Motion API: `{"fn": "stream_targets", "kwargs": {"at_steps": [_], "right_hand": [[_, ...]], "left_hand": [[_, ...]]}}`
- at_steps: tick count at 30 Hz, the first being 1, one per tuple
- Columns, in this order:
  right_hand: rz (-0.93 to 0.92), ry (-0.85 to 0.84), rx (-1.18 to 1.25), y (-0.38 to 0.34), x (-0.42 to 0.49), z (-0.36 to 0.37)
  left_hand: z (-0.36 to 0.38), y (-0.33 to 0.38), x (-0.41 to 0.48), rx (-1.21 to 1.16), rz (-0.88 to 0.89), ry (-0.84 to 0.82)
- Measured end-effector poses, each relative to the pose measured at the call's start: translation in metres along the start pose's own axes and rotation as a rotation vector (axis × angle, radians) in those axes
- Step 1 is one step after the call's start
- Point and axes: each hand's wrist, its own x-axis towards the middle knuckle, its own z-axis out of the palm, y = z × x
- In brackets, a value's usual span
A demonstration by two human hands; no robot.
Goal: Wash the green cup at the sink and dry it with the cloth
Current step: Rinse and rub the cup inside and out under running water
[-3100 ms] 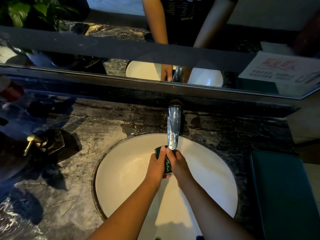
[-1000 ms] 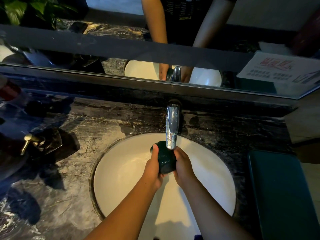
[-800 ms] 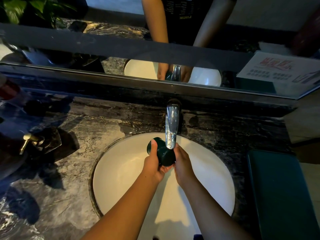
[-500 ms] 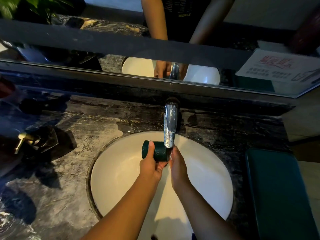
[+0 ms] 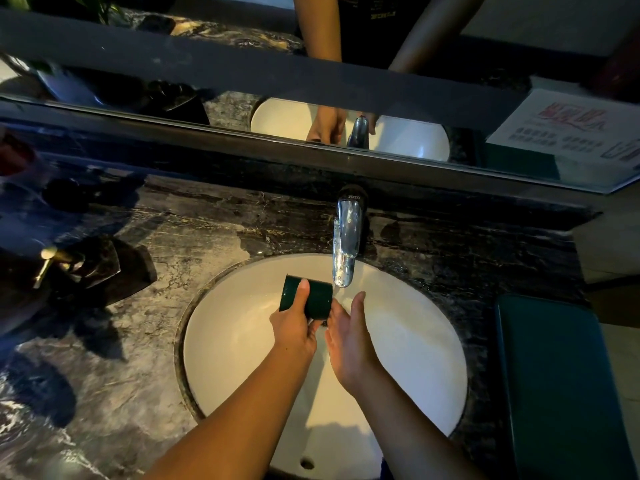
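Hands are working above the white basin, which is sitting recessed in a dark marble counter. The left hand is gripping the green cup, with the thumb lying across the top of the cup wall and the remaining fingers wrapping underneath, mostly hidden. The cup is lying on its side over the basin, its axis pointing left to right, just left of and slightly below the chrome faucet spout. Which end is the mouth cannot be told from this view. The right hand is hovering beside the cup's right end with fingers straight and held close together, gripping nothing; whether its fingertips are touching the cup cannot be told. Water flow from the spout is not clearly visible. A dark green cloth is lying flat on the counter to the right of the basin, well apart from both hands. A soap dispenser is standing on the counter to the left.
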Motion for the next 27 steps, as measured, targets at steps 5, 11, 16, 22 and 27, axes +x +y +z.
{"fn": "stream_targets", "kwargs": {"at_steps": [5, 11, 16, 22, 27], "right_hand": [[-0.024, -0.012, 0.083, -0.021, 0.010, -0.004], [0.015, -0.050, 0.070, -0.011, 0.005, 0.000], [-0.011, -0.033, 0.104, -0.028, 0.010, -0.009], [0.033, -0.055, 0.016, -0.015, 0.005, 0.000], [-0.012, -0.049, 0.047, -0.042, 0.012, -0.005]], "left_hand": [[0.002, -0.002, -0.004, 0.080, 0.048, -0.071], [-0.002, 0.000, 0.000, 0.049, 0.060, -0.014], [-0.007, -0.008, -0.004, 0.048, 0.032, -0.034], [0.003, -0.002, -0.001, 0.018, 0.048, -0.032], [0.003, -0.006, -0.007, -0.009, 0.031, -0.060]]}}
